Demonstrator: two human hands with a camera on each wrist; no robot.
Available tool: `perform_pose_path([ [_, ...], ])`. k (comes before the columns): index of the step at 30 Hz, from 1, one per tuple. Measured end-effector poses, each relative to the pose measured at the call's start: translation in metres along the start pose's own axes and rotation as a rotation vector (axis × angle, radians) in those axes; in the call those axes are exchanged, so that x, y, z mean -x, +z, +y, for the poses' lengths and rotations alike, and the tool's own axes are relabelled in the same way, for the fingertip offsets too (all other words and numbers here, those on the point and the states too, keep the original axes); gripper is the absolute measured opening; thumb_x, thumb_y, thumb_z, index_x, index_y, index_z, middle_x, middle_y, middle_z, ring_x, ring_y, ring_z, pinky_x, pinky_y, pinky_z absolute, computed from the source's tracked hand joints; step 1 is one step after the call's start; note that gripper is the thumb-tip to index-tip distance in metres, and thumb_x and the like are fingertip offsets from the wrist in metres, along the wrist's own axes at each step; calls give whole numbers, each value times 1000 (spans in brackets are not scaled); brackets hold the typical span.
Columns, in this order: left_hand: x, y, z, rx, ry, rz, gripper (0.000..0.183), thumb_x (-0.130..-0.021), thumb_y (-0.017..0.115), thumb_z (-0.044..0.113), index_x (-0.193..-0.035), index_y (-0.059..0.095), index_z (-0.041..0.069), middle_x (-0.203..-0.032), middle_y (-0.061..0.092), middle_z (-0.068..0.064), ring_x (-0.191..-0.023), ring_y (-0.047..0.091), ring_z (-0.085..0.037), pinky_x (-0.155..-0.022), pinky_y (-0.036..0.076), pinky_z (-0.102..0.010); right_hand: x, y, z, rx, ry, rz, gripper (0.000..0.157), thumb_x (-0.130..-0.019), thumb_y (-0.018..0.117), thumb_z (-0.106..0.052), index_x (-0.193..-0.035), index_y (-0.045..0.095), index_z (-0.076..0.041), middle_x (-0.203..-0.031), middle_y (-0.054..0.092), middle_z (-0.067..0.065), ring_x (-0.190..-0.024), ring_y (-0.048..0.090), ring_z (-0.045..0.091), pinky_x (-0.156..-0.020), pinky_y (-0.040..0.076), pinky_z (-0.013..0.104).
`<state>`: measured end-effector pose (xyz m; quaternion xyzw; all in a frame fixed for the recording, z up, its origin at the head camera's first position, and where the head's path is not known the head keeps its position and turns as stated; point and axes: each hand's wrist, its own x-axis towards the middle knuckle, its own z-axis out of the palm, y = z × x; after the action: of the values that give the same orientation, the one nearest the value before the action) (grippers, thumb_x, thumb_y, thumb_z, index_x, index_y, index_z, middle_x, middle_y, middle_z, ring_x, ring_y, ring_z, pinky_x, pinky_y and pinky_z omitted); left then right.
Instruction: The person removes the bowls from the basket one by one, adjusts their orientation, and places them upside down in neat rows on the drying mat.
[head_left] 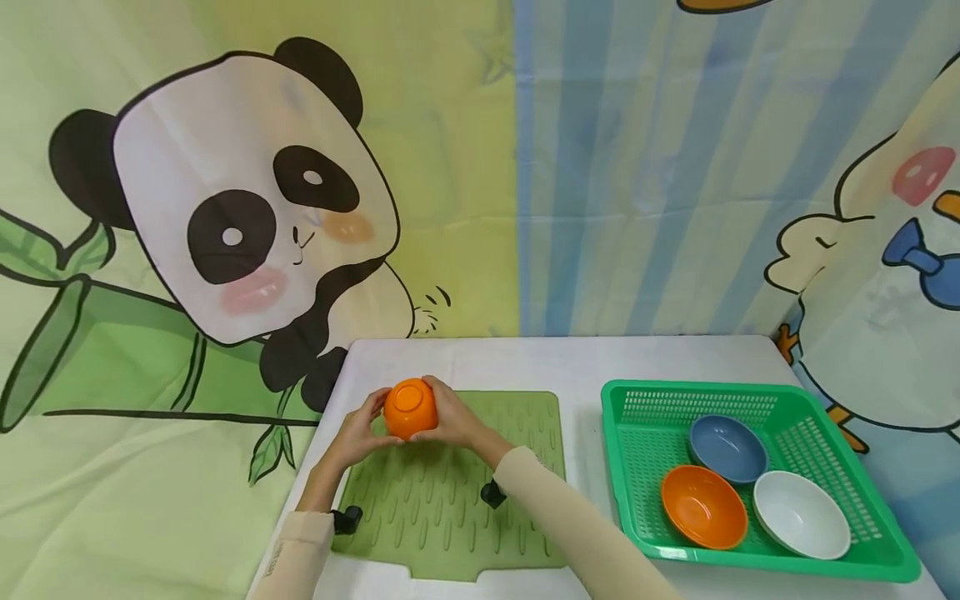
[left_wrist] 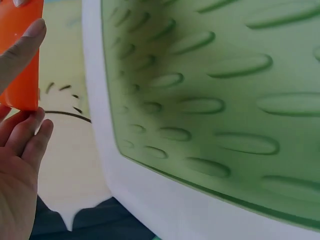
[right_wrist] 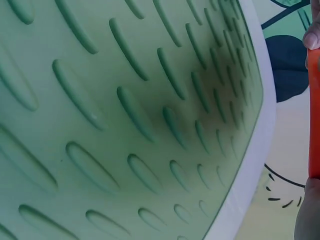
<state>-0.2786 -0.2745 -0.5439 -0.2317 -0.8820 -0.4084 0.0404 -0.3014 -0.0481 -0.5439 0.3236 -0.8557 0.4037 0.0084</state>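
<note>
Found a round, glossy orange bowl [head_left: 410, 410], seemingly plastic, gripped from both sides by left hand [head_left: 358, 439] and right hand [head_left: 453, 419], over the far left corner of a flat, pale-green ridged mat [head_left: 420, 517] on a white-covered bench [head_left: 585, 375]. Noted the bowl tipped, with ring-shaped foot turned toward the head camera. Noted fingers and thumbs of both hands bent against the wall, pinching the bowl between them.

Recorded toward the bench's right edge a rectangular, bright-green perforated plastic basket [head_left: 870, 570], containing a shallow orange bowl [head_left: 703, 507] and a round white bowl [head_left: 801, 514] along the near edge, plus a round blue bowl [head_left: 727, 450] farther back.

Judged the step in hand to be handling the tipped bowl above the mat, not yet setting down. Judged the next move to call for matched pressure from both sides, given so smooth a wall.

Could not see the bowl's interior. Saw only cut-off parts of the bowl in both wrist views, a mere strip in the right. Could not trace every finger of the right hand. Could not confirm any gap above the mat from the head view.
</note>
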Motion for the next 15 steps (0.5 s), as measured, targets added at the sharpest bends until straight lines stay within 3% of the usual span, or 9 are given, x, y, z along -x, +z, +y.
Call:
perform_pose_path([
  [8, -1, 6, -20, 13, -44, -6, 88, -66, 82, 16, -138, 34, 4, -139, 40, -18, -127, 38, -33, -101, 34, -43, -8, 15, 7, 17, 52, -52, 100, -73, 78, -35, -143, 15, 0, -143, 28, 17, -126, 37, 25, -103, 34, 37],
  [15, -7, 13, -31, 45, -8, -46, 87, -64, 83, 10, -136, 35, 0, -137, 42, -21, -127, 37, -34, -102, 33, -43, -12, 25, 19, -15, 133, -70, 99, -72, 79, -34, -142, 16, -2, -141, 26, 18, -123, 41, 27, -101, 37, 39],
])
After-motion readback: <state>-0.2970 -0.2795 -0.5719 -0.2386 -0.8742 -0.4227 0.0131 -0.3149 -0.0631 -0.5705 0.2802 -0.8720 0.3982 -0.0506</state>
